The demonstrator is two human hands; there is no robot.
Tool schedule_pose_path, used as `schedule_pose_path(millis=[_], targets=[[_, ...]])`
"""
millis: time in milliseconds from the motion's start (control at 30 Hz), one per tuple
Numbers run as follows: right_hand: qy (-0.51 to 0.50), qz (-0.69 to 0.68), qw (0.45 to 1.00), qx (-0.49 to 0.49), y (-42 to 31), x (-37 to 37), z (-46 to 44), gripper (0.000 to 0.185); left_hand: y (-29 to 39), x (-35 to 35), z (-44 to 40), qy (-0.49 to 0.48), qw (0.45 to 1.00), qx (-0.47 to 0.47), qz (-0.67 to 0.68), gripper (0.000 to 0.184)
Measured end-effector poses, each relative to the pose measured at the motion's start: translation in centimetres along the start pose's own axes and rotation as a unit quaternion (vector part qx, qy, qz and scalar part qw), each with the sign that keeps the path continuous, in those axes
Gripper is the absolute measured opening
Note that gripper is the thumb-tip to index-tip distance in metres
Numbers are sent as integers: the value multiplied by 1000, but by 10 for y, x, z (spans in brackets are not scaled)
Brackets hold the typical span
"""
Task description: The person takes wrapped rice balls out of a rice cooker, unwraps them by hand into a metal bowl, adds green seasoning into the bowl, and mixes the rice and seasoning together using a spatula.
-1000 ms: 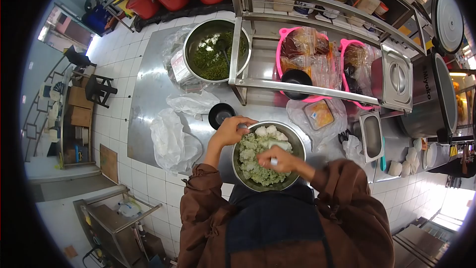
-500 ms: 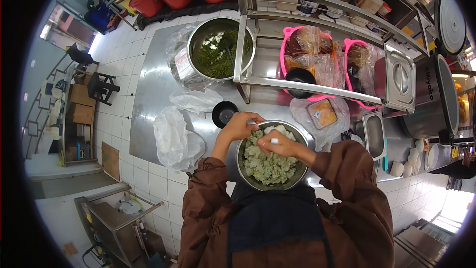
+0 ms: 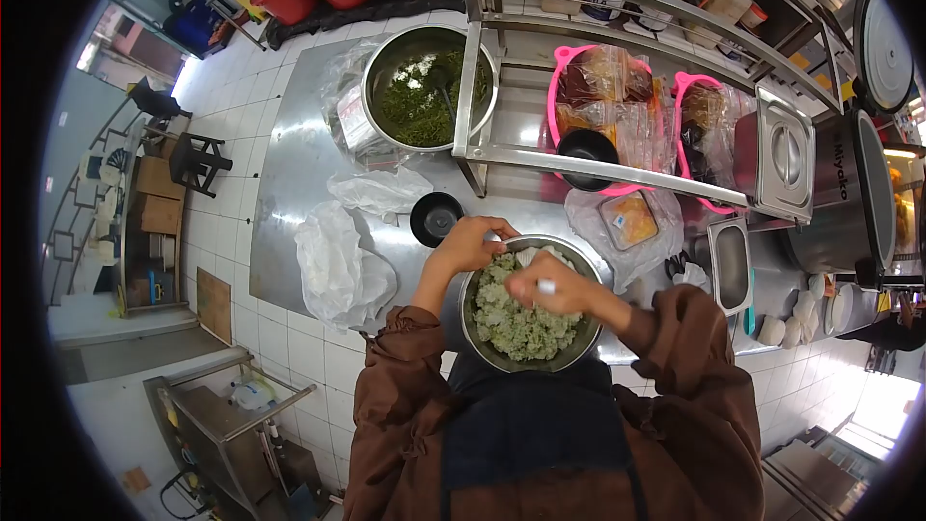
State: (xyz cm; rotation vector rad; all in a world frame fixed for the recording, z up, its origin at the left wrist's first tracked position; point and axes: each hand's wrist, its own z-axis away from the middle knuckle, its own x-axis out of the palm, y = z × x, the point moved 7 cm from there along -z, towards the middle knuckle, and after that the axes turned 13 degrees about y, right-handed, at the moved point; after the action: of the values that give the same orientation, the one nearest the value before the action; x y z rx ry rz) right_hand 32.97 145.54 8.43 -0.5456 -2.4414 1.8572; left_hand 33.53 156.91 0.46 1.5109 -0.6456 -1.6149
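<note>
A steel mixing bowl (image 3: 472, 336) stands at the table's near edge, close to my body. Pale green, clumped rice (image 3: 529, 330) fills much of it, with whiter patches toward the far side. At the bowl's upper left rim, my left hand (image 3: 475, 243) is closed on the edge. My right hand (image 3: 552, 284) is over the rice, its fingers wrapped around a white-handled utensil (image 3: 547, 287). The handle's end shows above the fist; the utensil's working end is mostly hidden. Just beyond my left hand sits a small black bowl (image 3: 437, 219).
Crumpled white plastic bags (image 3: 333, 265) lie left on the steel table (image 3: 289, 164). A large pot of chopped greens (image 3: 420, 101) stands farther back. A steel shelf (image 3: 598, 162) holds pink baskets of bagged sauces. A clear food pack (image 3: 629, 220) and steel tray (image 3: 730, 265) are to the right.
My right hand has shifted slightly right and tilted with the utensil, uncovering a little more of the white patch. My left hand keeps its place on the bowl's rim.
</note>
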Motion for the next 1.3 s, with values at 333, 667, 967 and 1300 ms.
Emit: schedule_pose_path(millis=[333,667,967,1300], targets=[[54,-24,994,90,-16,23,39,28,2,1,2,-8,999,-37,5,25],[295,-475,806,194,86,-43,42,48,3,-1,2,0,998,-59,-26,25],[190,-189,959,87,-14,40,40,33,-3,3,-1,-13,1000,-16,-10,24],[344,-176,907,170,8,-33,54,44,-1,-9,12,32,999,-29,18,20]])
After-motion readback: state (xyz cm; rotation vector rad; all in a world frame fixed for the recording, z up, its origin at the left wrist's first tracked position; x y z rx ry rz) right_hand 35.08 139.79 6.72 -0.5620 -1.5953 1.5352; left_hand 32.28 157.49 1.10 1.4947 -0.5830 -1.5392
